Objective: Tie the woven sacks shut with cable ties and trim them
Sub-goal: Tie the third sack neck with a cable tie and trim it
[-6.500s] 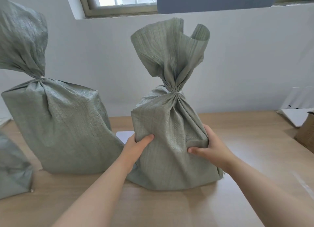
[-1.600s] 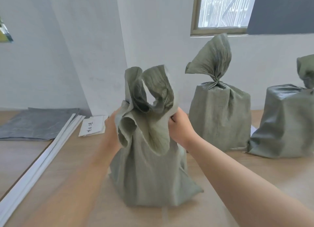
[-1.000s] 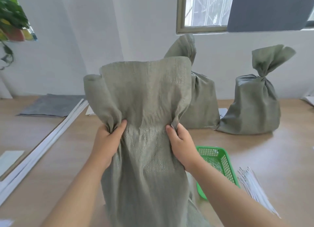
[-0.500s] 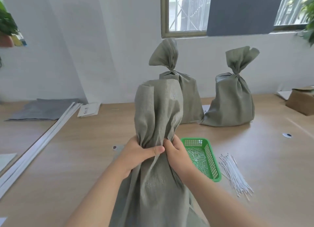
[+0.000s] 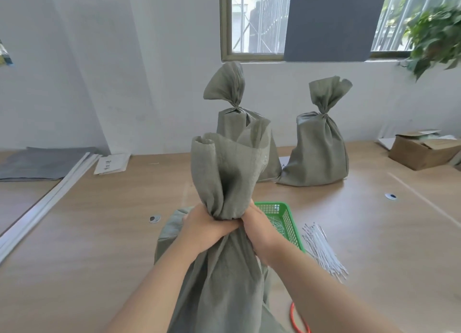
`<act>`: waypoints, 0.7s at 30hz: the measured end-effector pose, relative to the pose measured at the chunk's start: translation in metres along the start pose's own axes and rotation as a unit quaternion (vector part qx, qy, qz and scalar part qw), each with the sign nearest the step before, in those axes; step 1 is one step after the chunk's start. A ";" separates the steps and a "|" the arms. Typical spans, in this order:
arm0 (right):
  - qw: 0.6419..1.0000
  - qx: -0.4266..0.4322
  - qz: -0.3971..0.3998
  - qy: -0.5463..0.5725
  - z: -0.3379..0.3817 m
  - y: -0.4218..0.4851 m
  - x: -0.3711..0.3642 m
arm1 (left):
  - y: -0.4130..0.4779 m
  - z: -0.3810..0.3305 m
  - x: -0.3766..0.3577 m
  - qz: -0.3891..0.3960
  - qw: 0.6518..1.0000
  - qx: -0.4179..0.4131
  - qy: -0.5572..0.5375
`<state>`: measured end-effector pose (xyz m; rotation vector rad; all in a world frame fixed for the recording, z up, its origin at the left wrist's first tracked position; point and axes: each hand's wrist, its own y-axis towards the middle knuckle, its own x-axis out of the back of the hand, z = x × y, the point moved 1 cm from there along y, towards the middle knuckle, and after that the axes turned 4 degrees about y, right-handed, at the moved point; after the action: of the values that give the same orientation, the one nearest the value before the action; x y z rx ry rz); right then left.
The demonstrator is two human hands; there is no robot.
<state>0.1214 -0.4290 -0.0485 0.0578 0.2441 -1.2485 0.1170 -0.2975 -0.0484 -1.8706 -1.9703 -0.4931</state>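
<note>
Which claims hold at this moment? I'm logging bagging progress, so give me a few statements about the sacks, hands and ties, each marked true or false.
1. Both the left hand and the right hand grip the gathered neck of the near grey-green woven sack. True.
2. The far left woven sack and the far right woven sack stand with open mouths. False: both necks are cinched shut.
3. The green plastic mesh basket sits left of the near sack. False: it sits to the right, behind the right hand.
4. The white cable ties lie on the wooden table, right of the basket. True.
</note>
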 end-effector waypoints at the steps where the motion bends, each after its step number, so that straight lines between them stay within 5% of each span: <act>1: 1.000 0.004 0.015 0.019 -0.001 0.001 0.003 | 0.001 0.002 -0.002 -0.007 1.000 0.006 0.006; 7: 0.993 0.043 0.111 0.018 0.004 0.001 0.018 | 0.002 -0.006 -0.011 -0.037 0.996 0.030 0.078; 14: 0.995 0.083 0.004 -0.052 0.015 0.015 0.010 | 0.000 -0.003 -0.028 0.011 0.994 0.040 0.097; 21: 0.989 0.129 0.068 -0.036 0.033 0.028 0.006 | 0.009 -0.001 -0.015 0.051 0.995 0.020 0.088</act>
<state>0.1551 -0.4316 -0.0205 0.2472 0.0139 -1.1377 0.1268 -0.3105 -0.0553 -1.8252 -1.7500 -0.5645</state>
